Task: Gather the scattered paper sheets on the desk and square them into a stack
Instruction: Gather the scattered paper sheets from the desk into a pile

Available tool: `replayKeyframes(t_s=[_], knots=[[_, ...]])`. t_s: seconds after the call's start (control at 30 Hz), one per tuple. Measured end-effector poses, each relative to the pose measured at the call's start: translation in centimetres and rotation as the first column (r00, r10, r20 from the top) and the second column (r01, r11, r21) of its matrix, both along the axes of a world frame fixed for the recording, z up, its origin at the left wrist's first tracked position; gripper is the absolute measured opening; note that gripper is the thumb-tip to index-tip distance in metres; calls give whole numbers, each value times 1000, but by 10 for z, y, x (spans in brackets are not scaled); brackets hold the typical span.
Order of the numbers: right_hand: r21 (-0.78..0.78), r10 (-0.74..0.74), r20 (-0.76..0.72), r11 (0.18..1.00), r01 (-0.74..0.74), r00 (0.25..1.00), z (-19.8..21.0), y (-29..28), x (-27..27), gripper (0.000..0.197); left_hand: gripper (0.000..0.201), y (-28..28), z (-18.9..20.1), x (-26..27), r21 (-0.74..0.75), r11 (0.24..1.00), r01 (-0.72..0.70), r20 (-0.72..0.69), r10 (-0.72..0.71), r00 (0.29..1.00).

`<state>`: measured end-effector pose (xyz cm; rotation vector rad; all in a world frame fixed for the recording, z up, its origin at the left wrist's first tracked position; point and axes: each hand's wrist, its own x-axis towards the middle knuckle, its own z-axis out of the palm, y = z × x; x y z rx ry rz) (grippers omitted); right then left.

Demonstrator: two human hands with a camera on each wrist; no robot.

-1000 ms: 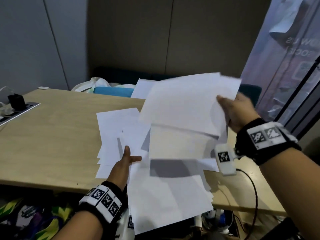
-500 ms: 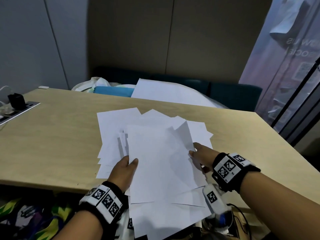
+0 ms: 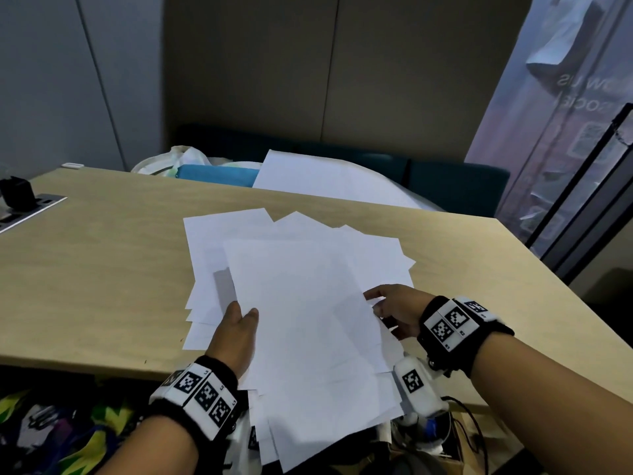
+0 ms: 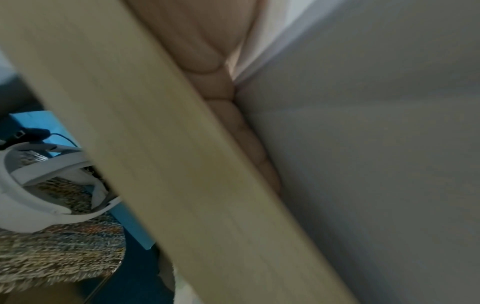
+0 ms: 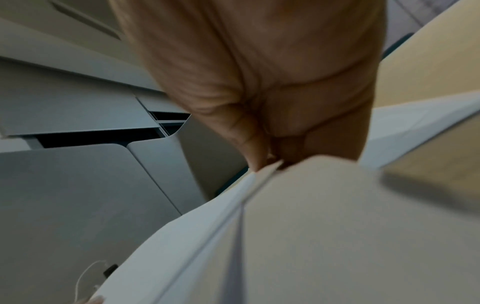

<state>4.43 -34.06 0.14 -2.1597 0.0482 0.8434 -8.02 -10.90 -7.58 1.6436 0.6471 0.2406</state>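
Observation:
Several white paper sheets lie in a loose, fanned pile on the wooden desk, and their near ends overhang its front edge. My left hand grips the left edge of the top sheets, thumb on top. In the left wrist view its fingers lie between the desk's edge and the paper. At the right edge of the pile, my right hand holds on. The right wrist view shows its thumb and fingers pinching the edges of the sheets.
A socket panel with a black charger sits at the desk's far left. Behind the far edge lie a white bag, a blue item and a large white sheet on a dark bench. A banner stands at right.
My right hand brought the lifted sheet down onto the pile and now holds the right edge. My left hand went from resting flat to gripping the left edge.

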Motion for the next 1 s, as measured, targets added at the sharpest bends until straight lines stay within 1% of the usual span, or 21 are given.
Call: replayKeyframes(t_s=[0.07, 0.13, 0.2, 0.3, 0.33, 0.37, 0.4, 0.43, 0.47, 0.5, 0.53, 0.57, 0.6, 0.63, 0.67, 0.7, 0.73, 0.77, 0.83, 0.9, 1.0], knots=[[17, -32, 27, 999, 32, 999, -5, 1, -5, 33, 22, -2, 3, -2, -20, 1000, -6, 44, 6, 999], [30, -34, 34, 999, 33, 999, -11, 6, -9, 31, 9, -4, 7, -8, -1, 1000, 17, 65, -17, 998], [36, -8, 37, 999, 7, 999, -8, 11, -15, 28, 28, -4, 7, -12, 21, 999, 44, 76, -46, 996], [-49, 21, 122, 999, -15, 992, 12, 13, -9, 18, 51, -6, 9, -14, 37, 997, 66, 89, -69, 994], [-80, -3, 158, 997, 16, 987, 16, 9, 4, 15, 58, -7, 10, -15, 37, 997, 69, 96, -72, 993], [-196, 25, 223, 980, 20, 974, 16, 4, 19, 16, 64, -7, 10, -15, 41, 997, 72, 105, -76, 992], [-316, 23, 272, 946, 67, 962, 10, -5, 40, 23, 69, -7, 10, -16, 47, 996, 75, 113, -80, 990], [-474, 95, 325, 877, 75, 941, 5, -13, 54, 34, 73, -7, 10, -16, 50, 996, 80, 121, -85, 989], [-575, 150, 380, 811, 106, 913, 7, -20, 57, 45, 75, -7, 11, -15, 54, 995, 80, 134, -86, 987], [-618, 192, 385, 780, 98, 903, 14, -27, 55, 50, 75, -7, 11, -16, 55, 995, 85, 140, -92, 986], [-612, 192, 396, 784, 102, 898, 20, -29, 52, 51, 75, -6, 11, -15, 57, 994, 89, 147, -96, 984], [-614, 164, 379, 781, 115, 911, 28, -25, 44, 48, 74, -6, 10, -14, 56, 994, 93, 153, -101, 983], [-590, 134, 359, 800, 113, 924, 31, -20, 39, 42, 74, -6, 10, -13, 52, 994, 96, 154, -102, 983], [-611, 165, 329, 788, 76, 930, 30, -16, 39, 38, 74, -5, 9, -13, 50, 994, 102, 154, -108, 982], [-604, 178, 354, 793, 79, 918, 29, -10, 40, 38, 74, -5, 8, -12, 48, 994, 103, 151, -109, 983], [-634, 219, 358, 771, 64, 908, 29, -6, 38, 40, 75, -4, 7, -12, 47, 994, 100, 150, -106, 983], [-652, 217, 335, 756, 59, 917, 34, 0, 34, 43, 75, -4, 7, -11, 48, 994, 95, 150, -101, 983], [-709, 296, 300, 706, 4, 907, 32, 2, 39, 42, 75, -4, 6, -10, 47, 995, 94, 151, -100, 983], [-749, 411, 265, 658, -82, 872, 29, 6, 51, 39, 75, -4, 5, -9, 41, 996, 83, 142, -89, 986], [-736, 426, 264, 669, -105, 866, 22, 10, 65, 37, 74, -4, 5, -10, 45, 996, 72, 133, -77, 988], [-523, 240, 266, 849, -69, 934, 15, 16, 76, 43, 73, -5, 7, -10, 48, 997, 67, 126, -72, 989]])
